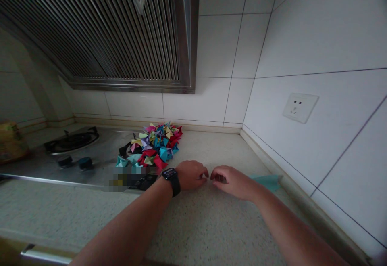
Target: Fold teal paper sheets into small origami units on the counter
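My left hand (191, 175), with a black watch (171, 180) on the wrist, is held low over the speckled countertop (211, 225). Its fingers are curled towards the thumb. Facing it a small gap away is my right hand (232, 182), its fingertips and thumb bent inward in a pinch. Whatever the fingers hold, if anything, is too small or hidden to make out. A pile of folded paper pieces (160, 143) in many colours lies left of my left hand, partly on the stove. Behind my right forearm lies a sheet of teal paper (267, 181), partly covered.
The steel gas stove (105, 145) with its burner (72, 140) and knobs (85, 163) is on the left. A yellow bag (12, 143) stands at the far left. Overhead juts a range hood (121, 36). The tiled right wall (338, 137) carries a socket (300, 107).
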Motion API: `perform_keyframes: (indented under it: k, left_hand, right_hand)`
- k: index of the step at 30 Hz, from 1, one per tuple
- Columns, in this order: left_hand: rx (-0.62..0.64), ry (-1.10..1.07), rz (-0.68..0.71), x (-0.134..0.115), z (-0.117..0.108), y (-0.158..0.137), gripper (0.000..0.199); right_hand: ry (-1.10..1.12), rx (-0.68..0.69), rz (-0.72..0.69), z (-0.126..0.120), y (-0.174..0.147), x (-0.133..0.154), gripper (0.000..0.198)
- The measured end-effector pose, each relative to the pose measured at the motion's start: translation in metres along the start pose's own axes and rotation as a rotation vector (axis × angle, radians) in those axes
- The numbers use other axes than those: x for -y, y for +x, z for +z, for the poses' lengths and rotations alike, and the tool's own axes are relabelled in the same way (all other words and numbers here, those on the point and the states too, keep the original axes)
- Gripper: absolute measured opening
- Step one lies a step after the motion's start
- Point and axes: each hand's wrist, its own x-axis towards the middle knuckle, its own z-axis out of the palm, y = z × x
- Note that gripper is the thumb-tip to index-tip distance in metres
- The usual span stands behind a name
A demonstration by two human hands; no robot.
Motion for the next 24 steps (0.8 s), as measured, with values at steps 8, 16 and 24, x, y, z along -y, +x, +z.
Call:
perform_keyframes:
  k: [8,16,24]
  left_hand:
    - [-0.260,0.193,-0.419,0.027,-0.044,-0.022,0.028]
    - [-0.167,0.341,-0.872,0.072,-0.054,-0.050,0.040]
    - [-0.133,0.295,-0.880,0.071,-0.054,-0.047,0.033]
  right_hand:
    - [-0.010,-0.017,-0.012,0.001,0.000,-0.007,0.015]
    - [-0.081,-0.026,-0.023,-0.002,-0.001,-0.007,0.014]
    - [-0.063,0.003,-0.011,-0.001,-0.002,-0.008,0.014]
